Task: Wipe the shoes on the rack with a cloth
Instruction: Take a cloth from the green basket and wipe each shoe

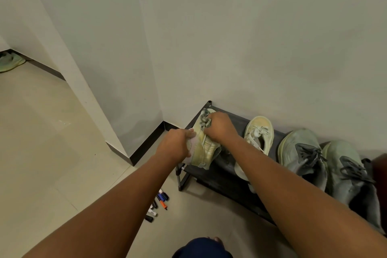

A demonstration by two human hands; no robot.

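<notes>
A pale yellow shoe (204, 145) sits at the left end of the dark rack (228, 172), just right of the frame's centre, its toe pointing toward the wall. The right hand (219, 126) rests on top of it with fingers curled round the grey laces (204, 120) near the toe. The left hand (178, 144) lies against the shoe's left side, fingers curled over a pale cloth (191, 148) that is pressed between the palm and the shoe's side; only a strip of the cloth shows below and beside the fingers.

To the right on the same shelf lies a second yellow shoe (259, 134), partly crossed by the right forearm. Further right, toward the frame's edge, stand two grey-green shoes (303, 153) with dark laces, side by side and touching. On the floor below the rack's left corner, low in the centre of the frame, lies a small heap of markers (158, 203). Far off at the left edge, by the skirting, lies another pale green shoe (10, 62). A dark blue knee (202, 248) shows at the bottom edge.
</notes>
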